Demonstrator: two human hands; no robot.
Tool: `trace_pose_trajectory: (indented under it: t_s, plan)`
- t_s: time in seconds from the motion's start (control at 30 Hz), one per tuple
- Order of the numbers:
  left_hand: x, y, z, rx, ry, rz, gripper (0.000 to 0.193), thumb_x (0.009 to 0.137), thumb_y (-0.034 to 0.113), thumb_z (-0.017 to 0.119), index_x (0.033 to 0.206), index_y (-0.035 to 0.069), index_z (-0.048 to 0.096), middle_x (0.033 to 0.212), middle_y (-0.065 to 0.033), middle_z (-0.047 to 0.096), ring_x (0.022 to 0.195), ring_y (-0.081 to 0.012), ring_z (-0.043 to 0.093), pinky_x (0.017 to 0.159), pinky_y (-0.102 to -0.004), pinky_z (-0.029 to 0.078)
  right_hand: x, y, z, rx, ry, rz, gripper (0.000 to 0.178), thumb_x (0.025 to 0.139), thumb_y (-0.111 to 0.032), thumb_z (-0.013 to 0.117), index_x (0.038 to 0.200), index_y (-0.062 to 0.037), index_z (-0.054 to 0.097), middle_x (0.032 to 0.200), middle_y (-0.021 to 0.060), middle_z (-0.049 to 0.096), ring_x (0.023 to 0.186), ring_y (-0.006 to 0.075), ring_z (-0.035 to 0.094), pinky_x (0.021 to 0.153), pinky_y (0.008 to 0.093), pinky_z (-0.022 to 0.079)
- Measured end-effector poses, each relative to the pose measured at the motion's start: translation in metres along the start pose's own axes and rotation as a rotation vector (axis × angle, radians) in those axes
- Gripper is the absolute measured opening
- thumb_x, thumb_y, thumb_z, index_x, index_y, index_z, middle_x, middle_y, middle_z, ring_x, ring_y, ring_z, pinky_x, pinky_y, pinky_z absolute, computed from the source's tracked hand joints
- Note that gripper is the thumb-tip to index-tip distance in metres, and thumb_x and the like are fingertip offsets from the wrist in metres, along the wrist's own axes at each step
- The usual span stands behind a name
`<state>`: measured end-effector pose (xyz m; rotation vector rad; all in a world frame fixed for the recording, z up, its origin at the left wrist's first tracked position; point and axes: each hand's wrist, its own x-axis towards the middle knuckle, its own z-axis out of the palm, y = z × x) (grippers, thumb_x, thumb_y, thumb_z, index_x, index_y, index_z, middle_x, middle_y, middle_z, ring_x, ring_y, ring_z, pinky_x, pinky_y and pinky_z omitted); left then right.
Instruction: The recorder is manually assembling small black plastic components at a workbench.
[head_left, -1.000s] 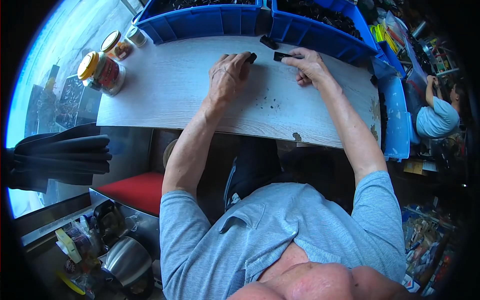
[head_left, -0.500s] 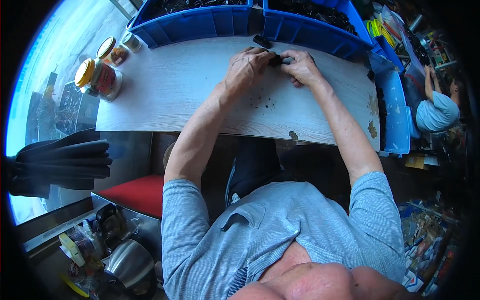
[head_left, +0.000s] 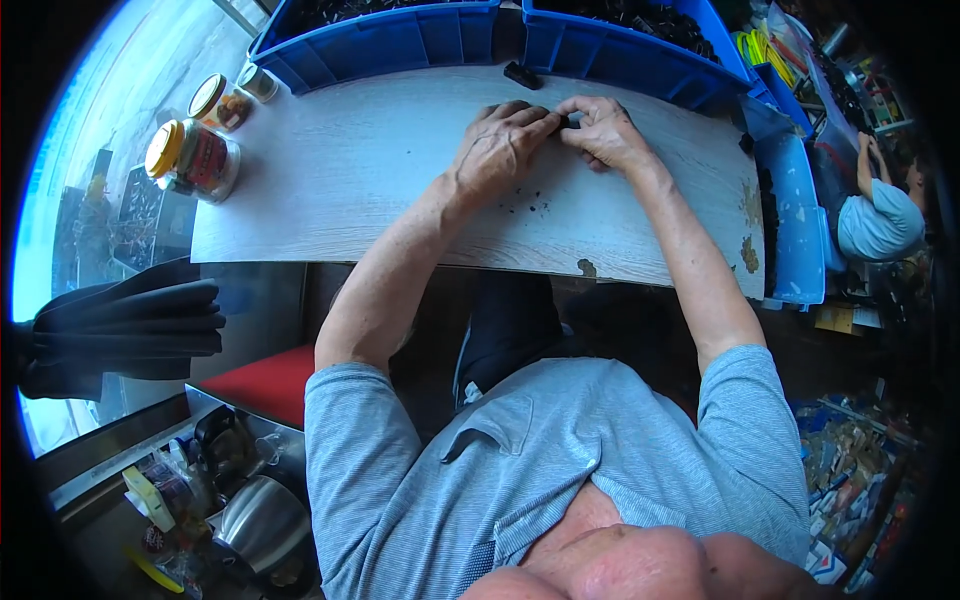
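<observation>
My left hand (head_left: 500, 145) and my right hand (head_left: 605, 133) meet over the far middle of the pale wood-grain table (head_left: 330, 170). Between their fingertips is a small black part (head_left: 571, 121), mostly hidden by the fingers, so its kind does not show. The left fingers are closed and bent over its left side. On the right, thumb and forefinger pinch it. Another black block-shaped piece (head_left: 522, 76) lies just beyond the hands. Small dark crumbs (head_left: 537, 208) are scattered on the tabletop nearer to me.
Two blue bins (head_left: 400, 48) filled with black parts stand along the far edge. A light blue bin (head_left: 797, 220) is at the right end. Jars, one a yellow-lidded jar (head_left: 205, 165), stand at the far left. Another person (head_left: 880, 215) sits beyond the right side.
The left hand has turned and moved slightly, its fingers now covering more of the black part. The right hand keeps its pinch in nearly the same place.
</observation>
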<state>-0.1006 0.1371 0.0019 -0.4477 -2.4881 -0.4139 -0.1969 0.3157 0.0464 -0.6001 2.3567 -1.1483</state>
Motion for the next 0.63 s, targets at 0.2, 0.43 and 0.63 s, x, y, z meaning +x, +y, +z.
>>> trace_pose_trajectory:
  t_s: [0.2, 0.43, 0.63]
  plan:
    - [0.004, -0.007, 0.004, -0.207, 0.156, -0.176, 0.037, 0.091, 0.014, 0.063, 0.128, 0.012, 0.066, 0.131, -0.0129, 0.064, 0.120, -0.0359, 0.060, 0.100, -0.0467, 0.049, -0.006, -0.004, 0.003, -0.018, -0.013, -0.026, 0.037, 0.082, -0.017, 0.076, 0.116, -0.0053, 0.068, 0.059, -0.0014, 0.052, 0.044, 0.0079, 0.049, 0.040, 0.0249, 0.043]
    - [0.031, -0.062, 0.018, 0.181, -0.024, -0.241, 0.040, 0.088, 0.011, 0.062, 0.128, 0.012, 0.066, 0.125, -0.0146, 0.067, 0.121, -0.0368, 0.058, 0.100, -0.0466, 0.048, -0.023, 0.016, 0.006, 0.309, 0.174, 0.048, 0.043, 0.080, -0.020, 0.082, 0.113, 0.0011, 0.065, 0.060, 0.0009, 0.056, 0.046, 0.0094, 0.053, 0.040, 0.0260, 0.047]
    - [0.027, -0.033, 0.012, 0.152, -0.049, -0.208, 0.034, 0.087, 0.025, 0.070, 0.119, 0.017, 0.073, 0.126, -0.0068, 0.068, 0.117, -0.0338, 0.062, 0.100, -0.0474, 0.045, -0.055, 0.028, -0.033, 0.456, 0.181, 0.207, 0.054, 0.086, -0.026, 0.078, 0.127, 0.0013, 0.057, 0.060, 0.0022, 0.058, 0.051, 0.0131, 0.062, 0.047, 0.0261, 0.056]
